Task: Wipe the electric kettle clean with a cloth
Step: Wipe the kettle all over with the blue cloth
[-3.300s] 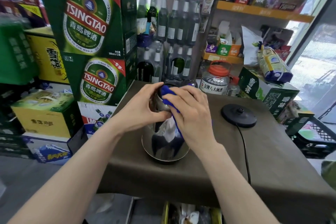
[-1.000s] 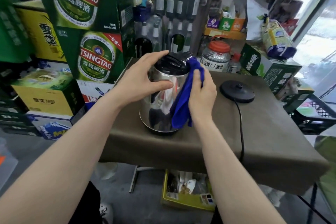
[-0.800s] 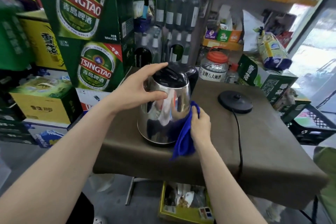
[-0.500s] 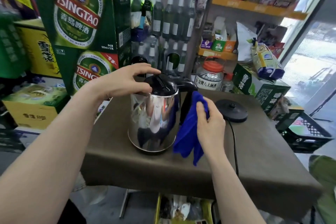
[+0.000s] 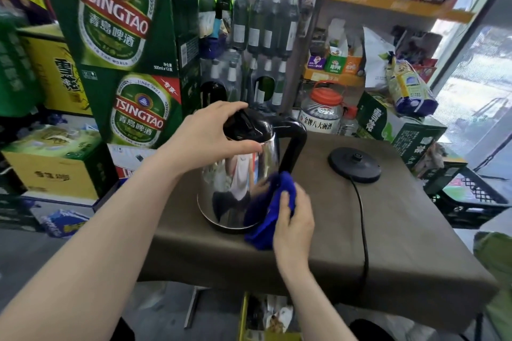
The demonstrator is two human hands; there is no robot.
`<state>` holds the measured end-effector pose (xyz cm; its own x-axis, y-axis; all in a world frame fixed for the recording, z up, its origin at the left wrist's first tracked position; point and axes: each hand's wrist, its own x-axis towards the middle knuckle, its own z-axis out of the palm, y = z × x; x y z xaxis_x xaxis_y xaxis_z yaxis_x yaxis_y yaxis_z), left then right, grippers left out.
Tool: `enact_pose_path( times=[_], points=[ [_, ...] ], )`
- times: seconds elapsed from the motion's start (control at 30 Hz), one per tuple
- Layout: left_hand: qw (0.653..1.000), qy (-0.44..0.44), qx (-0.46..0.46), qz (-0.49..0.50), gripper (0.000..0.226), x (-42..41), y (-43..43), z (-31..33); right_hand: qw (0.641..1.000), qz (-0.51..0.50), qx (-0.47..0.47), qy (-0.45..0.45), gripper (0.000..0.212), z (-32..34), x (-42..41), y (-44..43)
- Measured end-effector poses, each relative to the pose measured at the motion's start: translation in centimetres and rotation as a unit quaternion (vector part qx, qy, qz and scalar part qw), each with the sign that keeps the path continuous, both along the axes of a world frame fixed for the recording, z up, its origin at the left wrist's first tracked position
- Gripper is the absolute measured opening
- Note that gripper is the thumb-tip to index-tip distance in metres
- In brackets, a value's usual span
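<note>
The stainless-steel electric kettle (image 5: 238,174) stands upright on the left-centre part of the table (image 5: 401,230), which is covered with a dark brown cloth. The kettle is off its power base (image 5: 354,165); the base sits apart from it, to its right and slightly farther back. A black cord (image 5: 363,219) runs from the base toward the near edge of the table.

Left hand (image 5: 210,133): positioned on top of the kettle, curled over the black lid (image 5: 246,126). The fingers arch across the far side of the lid; the thumb lies along the upper rim of the steel body. The hand grips the kettle top.

Right hand (image 5: 293,219): closed around a blue cloth (image 5: 263,213). The cloth is bunched and pressed against the lower right side of the kettle body, just below the foot of the black handle (image 5: 293,144). Part of the cloth hangs down and touches the table beside the kettle's bottom edge. The polished wall reflects the cloth and the hand.

Behind the table: green Tsingtao beer cartons (image 5: 122,36) stacked at left, glass bottles (image 5: 263,16) on shelving at centre, and a clear jar with a red lid (image 5: 321,111) just beyond the far edge of the table. A green carton (image 5: 399,130) stands at the table's far right corner.
</note>
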<state>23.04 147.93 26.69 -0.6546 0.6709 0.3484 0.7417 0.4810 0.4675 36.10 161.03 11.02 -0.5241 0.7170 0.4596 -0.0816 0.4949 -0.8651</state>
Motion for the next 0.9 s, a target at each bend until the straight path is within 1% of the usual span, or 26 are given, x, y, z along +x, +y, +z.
enact_pose_path(
  times=[0.07, 0.1, 0.17, 0.2, 0.23, 0.27, 0.3, 0.33, 0.37, 0.4, 0.43, 0.47, 0.5, 0.57, 0.63, 0.7, 0.77, 0.8, 0.83, 0.87, 0.9],
  points=[
    [1.0, -0.015, 0.004, -0.014, 0.089, -0.2, -0.1, 0.1, 0.996, -0.041, 0.06, 0.045, 0.031, 3.6, -0.8, 1.7],
    [1.0, -0.019, 0.004, -0.019, 0.087, -0.2, -0.1, 0.2, 0.993, -0.046, 0.096, 0.058, 0.032, 5.6, -1.7, 2.2],
    [1.0, -0.017, 0.007, -0.025, 0.086, -0.2, -0.1, 0.2, 0.98, -0.027, 0.19, 0.048, 0.036, 8.5, -3.7, 2.7],
    [0.999, -0.015, 0.012, -0.027, 0.085, -0.3, -0.1, 0.2, 0.971, -0.023, 0.235, 0.032, 0.035, 9.0, -4.6, 2.9],
    [0.999, -0.015, 0.014, -0.026, 0.085, -0.3, 0.0, 0.2, 0.965, -0.03, 0.26, 0.021, 0.034, 8.9, -5.4, 3.3],
    [0.999, -0.016, 0.013, -0.027, 0.085, -0.3, -0.1, 0.2, 0.967, -0.047, 0.249, 0.021, 0.033, 8.6, -5.8, 4.0],
    [0.999, -0.017, 0.008, -0.028, 0.085, -0.4, -0.1, 0.2, 0.977, -0.071, 0.198, 0.021, 0.032, 7.9, -6.0, 5.2],
    [0.999, -0.017, 0.005, -0.029, 0.086, -0.5, -0.1, 0.2, 0.989, -0.087, 0.116, 0.015, 0.03, 7.1, -6.1, 6.5],
    [0.999, -0.016, 0.002, -0.03, 0.086, -0.6, -0.1, 0.1, 0.996, -0.085, 0.027, -0.008, 0.028, 6.1, -6.0, 7.8],
    [0.999, -0.016, 0.0, -0.03, 0.086, -0.7, 0.0, 0.1, 0.996, -0.06, -0.048, -0.033, 0.027, 5.2, -5.7, 8.8],
    [0.999, -0.019, 0.0, -0.032, 0.087, -0.8, 0.0, 0.0, 0.995, -0.032, -0.09, -0.042, 0.026, 4.4, -5.5, 9.3],
    [0.999, -0.025, 0.003, -0.035, 0.088, -0.8, 0.0, 0.0, 0.993, -0.012, -0.111, -0.032, 0.024, 4.2, -5.4, 9.5],
    [0.999, -0.033, 0.007, -0.038, 0.092, -0.9, -0.1, 0.1, 0.993, -0.001, -0.115, -0.012, 0.024, 4.7, -5.3, 9.4],
    [0.998, -0.046, 0.014, -0.05, 0.097, -1.0, -0.1, 0.1, 0.996, 0.02, -0.091, 0.008, 0.027, 6.0, -5.5, 9.2],
    [0.996, -0.064, 0.014, -0.064, 0.097, -1.4, -0.1, 0.2, 0.995, 0.049, -0.084, -0.008, 0.034, 7.0, -5.5, 8.8],
    [0.992, -0.093, 0.009, -0.079, 0.091, -1.9, -0.3, 0.4, 0.988, 0.069, -0.136, -0.03, 0.038, 7.2, -4.7, 7.9],
    [0.988, -0.119, -0.012, -0.095, 0.083, -2.0, -0.5, 0.9, 0.98, 0.069, -0.185, -0.025, 0.042, 6.7, -3.3, 7.0],
    [0.989, -0.106, -0.031, -0.099, 0.08, -2.0, -0.5, 1.2, 0.98, 0.062, -0.19, -0.02, 0.041, 6.3, -2.6, 6.5],
    [0.992, -0.064, -0.052, -0.098, 0.076, -1.9, -0.4, 1.7, 0.983, 0.056, -0.174, -0.024, 0.033, 5.7, -2.0, 6.1],
    [0.993, -0.006, -0.073, -0.095, 0.071, -1.6, -0.3, 2.0, 0.986, 0.055, -0.156, -0.029, 0.025, 5.3, -1.4, 5.7],
    [0.99, 0.048, -0.089, -0.094, 0.066, -1.2, -0.2, 2.3, 0.989, 0.053, -0.136, -0.034, 0.025, 5.0, -0.9, 5.5]
  ],
)
